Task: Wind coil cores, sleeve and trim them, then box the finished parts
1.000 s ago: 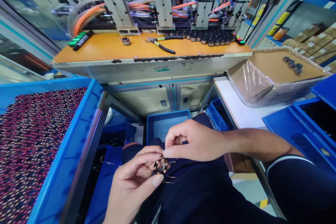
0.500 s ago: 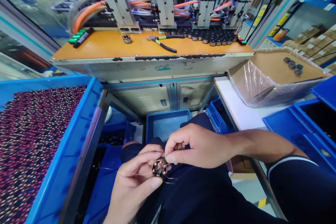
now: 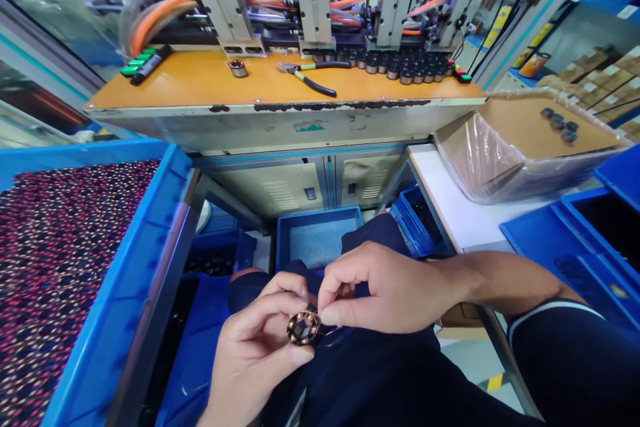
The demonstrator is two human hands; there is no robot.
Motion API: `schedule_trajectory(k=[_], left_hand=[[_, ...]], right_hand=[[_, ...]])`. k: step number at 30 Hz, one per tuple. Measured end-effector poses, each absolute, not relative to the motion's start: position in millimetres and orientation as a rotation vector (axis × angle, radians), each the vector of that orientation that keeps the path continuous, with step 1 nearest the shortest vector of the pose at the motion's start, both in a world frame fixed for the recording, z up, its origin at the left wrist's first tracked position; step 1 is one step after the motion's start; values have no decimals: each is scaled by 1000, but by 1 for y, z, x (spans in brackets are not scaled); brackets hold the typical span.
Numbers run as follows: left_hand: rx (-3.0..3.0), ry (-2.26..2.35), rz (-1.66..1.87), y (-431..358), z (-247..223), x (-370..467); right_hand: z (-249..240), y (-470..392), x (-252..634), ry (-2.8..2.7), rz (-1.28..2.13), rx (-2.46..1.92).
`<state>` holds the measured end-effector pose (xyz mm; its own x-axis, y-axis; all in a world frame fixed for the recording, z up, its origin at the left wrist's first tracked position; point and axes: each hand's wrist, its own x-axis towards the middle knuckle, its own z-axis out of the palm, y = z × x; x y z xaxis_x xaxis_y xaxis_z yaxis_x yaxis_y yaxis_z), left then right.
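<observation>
Above my lap, my left hand (image 3: 260, 337) grips a small ring-shaped motor stator (image 3: 303, 328) wound with copper wire, thumb below it and fingers behind. Its open centre faces up toward me. My right hand (image 3: 370, 288) is at the stator's right side, thumb and forefinger pinched together. A thin wire end (image 3: 327, 329) runs from the stator to beneath those fingertips. Whatever lies inside the pinch is mostly hidden, though it appears to be a wire of the stator.
A blue bin (image 3: 165, 213) full of wound parts stands on the left. On the orange bench (image 3: 190, 87) lie cutting pliers (image 3: 313, 77), a single stator (image 3: 238, 69), markers (image 3: 150, 65) and several dark round parts (image 3: 407, 70). A plastic-lined carton (image 3: 530, 147) sits right.
The stator has turned in my left hand, and its wire ends now point right, toward my right hand. My right hand has shifted slightly down and right, still pinched.
</observation>
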<state>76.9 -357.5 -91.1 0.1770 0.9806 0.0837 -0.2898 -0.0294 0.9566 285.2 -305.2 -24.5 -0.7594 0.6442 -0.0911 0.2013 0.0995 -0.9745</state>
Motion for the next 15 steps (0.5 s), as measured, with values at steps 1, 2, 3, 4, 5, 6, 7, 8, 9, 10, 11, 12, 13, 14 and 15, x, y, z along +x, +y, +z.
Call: schedule_trajectory(k=[1, 2, 3, 4, 5, 6, 7, 8, 9, 10, 11, 12, 13, 14, 15], left_hand=[[1109, 808, 1220, -357, -91, 77], [1097, 781, 1205, -357, -90, 77], [1080, 753, 1194, -357, -89, 78], [1062, 725, 1182, -357, -89, 78], [1041, 698, 1168, -357, -89, 79], [1018, 677, 1159, -357, -89, 79], [992, 663, 1151, -357, -90, 79], [972, 653, 1137, -357, -90, 79], [955, 650, 1119, -357, -91, 79], [942, 653, 1097, -357, -93, 78], [932, 655, 1071, -356, -93, 77], [926, 650, 1043, -356, -94, 77], [922, 642, 1019, -356, -94, 77], [915, 629, 1005, -355, -93, 77], [904, 619, 1004, -355, -92, 78]], right_hand=[[-23, -302, 289, -2119, 1694, -744], [-22, -298, 292, -2226, 1629, -654], [-21, -294, 296, -2333, 1494, -576], [-20, -291, 299, -2417, 1297, -518], [-20, -287, 300, -2466, 1067, -476], [-21, -285, 301, -2482, 844, -440], [-23, -283, 300, -2480, 667, -386], [-25, -282, 299, -2476, 549, -320], [-27, -281, 296, -2467, 484, -250], [-29, -281, 293, -2454, 447, -191], [-31, -281, 290, -2438, 423, -145], [-32, -281, 288, -2422, 405, -110], [-33, -281, 285, -2410, 390, -83], [-33, -280, 283, -2406, 378, -66], [-34, -280, 282, -2404, 366, -52]])
